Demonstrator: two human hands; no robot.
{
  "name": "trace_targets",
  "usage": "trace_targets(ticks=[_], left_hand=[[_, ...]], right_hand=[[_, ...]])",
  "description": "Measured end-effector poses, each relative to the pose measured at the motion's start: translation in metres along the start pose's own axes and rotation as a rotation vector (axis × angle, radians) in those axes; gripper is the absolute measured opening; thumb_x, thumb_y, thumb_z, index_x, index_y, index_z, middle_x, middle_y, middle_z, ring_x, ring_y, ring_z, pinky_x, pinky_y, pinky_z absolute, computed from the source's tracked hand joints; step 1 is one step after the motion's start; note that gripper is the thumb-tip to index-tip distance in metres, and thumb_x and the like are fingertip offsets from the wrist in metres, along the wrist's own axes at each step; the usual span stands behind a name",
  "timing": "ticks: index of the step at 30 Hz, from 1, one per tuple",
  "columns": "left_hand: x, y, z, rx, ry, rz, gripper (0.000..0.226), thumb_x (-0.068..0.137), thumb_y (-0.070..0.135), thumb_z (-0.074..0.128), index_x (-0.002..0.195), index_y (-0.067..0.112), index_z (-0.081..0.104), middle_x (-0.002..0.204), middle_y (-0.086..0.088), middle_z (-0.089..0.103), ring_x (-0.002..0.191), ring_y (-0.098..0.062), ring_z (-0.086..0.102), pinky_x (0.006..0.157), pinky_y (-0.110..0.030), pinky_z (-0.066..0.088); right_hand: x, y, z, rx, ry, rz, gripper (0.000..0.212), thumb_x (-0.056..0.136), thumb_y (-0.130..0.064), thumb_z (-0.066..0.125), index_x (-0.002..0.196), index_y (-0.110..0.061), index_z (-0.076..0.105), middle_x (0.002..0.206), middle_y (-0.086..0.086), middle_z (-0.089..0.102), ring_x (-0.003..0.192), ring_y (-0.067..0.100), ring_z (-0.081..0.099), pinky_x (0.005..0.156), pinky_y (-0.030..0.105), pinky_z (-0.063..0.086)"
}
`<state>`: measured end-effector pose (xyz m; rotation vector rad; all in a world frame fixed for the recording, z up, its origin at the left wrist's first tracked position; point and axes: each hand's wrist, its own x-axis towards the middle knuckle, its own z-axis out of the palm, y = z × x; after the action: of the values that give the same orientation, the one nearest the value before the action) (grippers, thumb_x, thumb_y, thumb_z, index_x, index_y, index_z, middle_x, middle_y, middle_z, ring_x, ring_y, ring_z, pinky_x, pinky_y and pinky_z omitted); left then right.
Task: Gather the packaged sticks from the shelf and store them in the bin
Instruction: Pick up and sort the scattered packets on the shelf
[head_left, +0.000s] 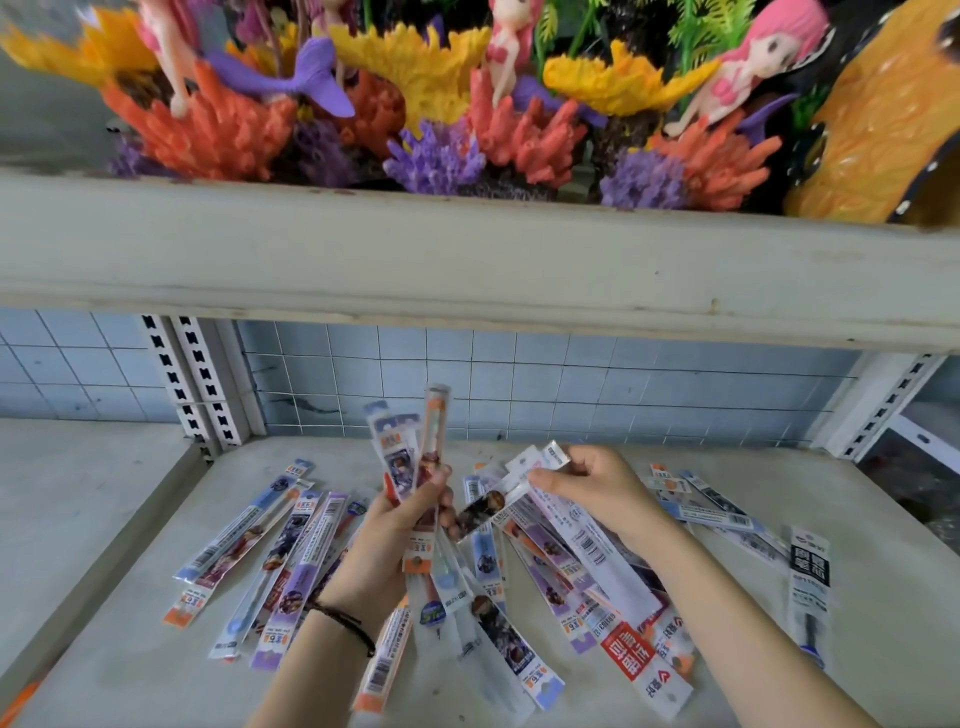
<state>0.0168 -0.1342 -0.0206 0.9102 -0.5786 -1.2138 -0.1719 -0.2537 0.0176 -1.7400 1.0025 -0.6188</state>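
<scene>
Lower shelf (857, 597) open at front, w/ headroom under the upper shelf edge (467, 260) overhead. Centre cluttered w/ scattered packaged sticks (519, 597); left hand (400, 525) and right hand (597, 486) sit over the pile mid-shelf. Bare room at far left and right-front of the shelf. Slotted uprights (192, 384) block back-left, another upright (883, 405) back-right; tiled wall (571, 374) closes the rear.

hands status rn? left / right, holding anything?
Left hand: closed around an upright bundle of packaged sticks.
Right hand: pinching one packaged stick by its end, above the shelf pile.
</scene>
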Motion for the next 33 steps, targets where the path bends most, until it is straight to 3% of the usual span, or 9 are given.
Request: trace_targets(ticks=[2, 6, 9, 15, 19, 24, 26, 29, 33], left_hand=[[-0.001, 0.016, -0.002, 0.009, 0.028, 0.074, 0.017, 0.084, 0.017, 0.062, 0.095, 0.006, 0.057, 0.067, -0.003, 0.057, 0.054, -0.015, 0.054, 0.056, -0.027, 0.053], [0.004, 0.036, -0.003, 0.017, 0.058, 0.11, 0.012, 0.087, 0.016, 0.06, 0.094, 0.007, 0.064, 0.078, -0.006, 0.07, 0.068, -0.017, 0.067, 0.067, -0.029, 0.057], [0.007, 0.035, 0.01, 0.042, 0.028, 0.054, 0.015, 0.09, 0.012, 0.055, 0.099, 0.003, 0.063, 0.092, -0.014, 0.075, 0.083, -0.023, 0.072, 0.08, -0.035, 0.058], [0.003, 0.019, 0.023, -0.077, 0.047, -0.066, 0.02, 0.093, 0.009, 0.053, 0.111, 0.0, 0.056, 0.096, -0.017, 0.074, 0.08, -0.025, 0.073, 0.067, -0.035, 0.06], [-0.005, 0.006, 0.033, 0.017, -0.031, -0.166, 0.029, 0.086, 0.016, 0.061, 0.109, 0.0, 0.064, 0.096, -0.017, 0.074, 0.078, -0.026, 0.072, 0.067, -0.037, 0.06], [-0.007, -0.001, 0.032, 0.048, -0.014, -0.169, 0.034, 0.081, 0.022, 0.065, 0.11, 0.003, 0.065, 0.092, -0.01, 0.075, 0.071, -0.023, 0.069, 0.059, -0.031, 0.058], [-0.008, 0.0, 0.028, 0.134, 0.017, -0.206, 0.037, 0.075, 0.023, 0.075, 0.105, 0.003, 0.066, 0.078, -0.005, 0.074, 0.055, -0.015, 0.064, 0.054, -0.027, 0.052], [-0.008, 0.001, 0.019, 0.229, 0.09, -0.269, 0.018, 0.074, 0.018, 0.076, 0.084, 0.007, 0.067, 0.059, -0.002, 0.069, 0.042, -0.009, 0.059, 0.047, -0.018, 0.047], [-0.004, 0.008, 0.007, 0.145, 0.034, -0.309, 0.033, 0.066, 0.023, 0.08, 0.092, 0.003, 0.072, 0.068, -0.013, 0.067, 0.042, -0.018, 0.054, 0.053, -0.025, 0.048]], right_hand=[[0.0, -0.004, -0.006, 0.098, 0.055, -0.018, 0.015, 0.08, -0.025, 0.073, 0.089, -0.013, 0.073, 0.088, 0.018, 0.071, 0.077, 0.021, 0.061, 0.073, 0.033, 0.048], [0.003, -0.013, -0.016, 0.309, 0.11, -0.051, 0.017, 0.075, -0.033, 0.071, 0.086, -0.02, 0.072, 0.08, 0.0, 0.073, 0.081, 0.022, 0.066, 0.082, 0.042, 0.053], [0.006, -0.018, -0.01, 0.4, 0.133, -0.091, 0.005, 0.085, -0.018, 0.066, 0.089, -0.017, 0.068, 0.08, 0.0, 0.072, 0.075, 0.016, 0.068, 0.073, 0.037, 0.055], [0.009, -0.025, 0.003, 0.639, 0.198, -0.009, 0.005, 0.083, -0.008, 0.068, 0.087, -0.011, 0.067, 0.073, 0.001, 0.068, 0.064, 0.013, 0.064, 0.061, 0.027, 0.052], [0.007, -0.025, 0.019, 0.645, 0.158, 0.006, 0.004, 0.083, -0.005, 0.067, 0.087, -0.006, 0.066, 0.069, 0.001, 0.068, 0.06, 0.012, 0.064, 0.052, 0.022, 0.052], [0.007, -0.017, 0.022, 0.604, 0.245, 0.041, 0.013, 0.084, -0.008, 0.068, 0.095, -0.001, 0.065, 0.074, 0.003, 0.068, 0.064, 0.013, 0.064, 0.057, 0.023, 0.053], [0.005, -0.014, 0.02, 0.599, 0.235, 0.053, 0.02, 0.083, -0.007, 0.069, 0.102, -0.003, 0.064, 0.077, 0.004, 0.069, 0.064, 0.013, 0.066, 0.057, 0.022, 0.053], [0.006, -0.011, 0.006, 0.662, 0.239, 0.055, 0.031, 0.08, -0.004, 0.07, 0.109, -0.012, 0.062, 0.083, 0.003, 0.071, 0.066, 0.011, 0.068, 0.058, 0.021, 0.055], [0.003, -0.012, -0.011, 0.36, -0.006, 0.11, 0.019, 0.08, -0.007, 0.069, 0.099, -0.004, 0.068, 0.077, 0.003, 0.07, 0.068, 0.013, 0.065, 0.061, 0.021, 0.053]])
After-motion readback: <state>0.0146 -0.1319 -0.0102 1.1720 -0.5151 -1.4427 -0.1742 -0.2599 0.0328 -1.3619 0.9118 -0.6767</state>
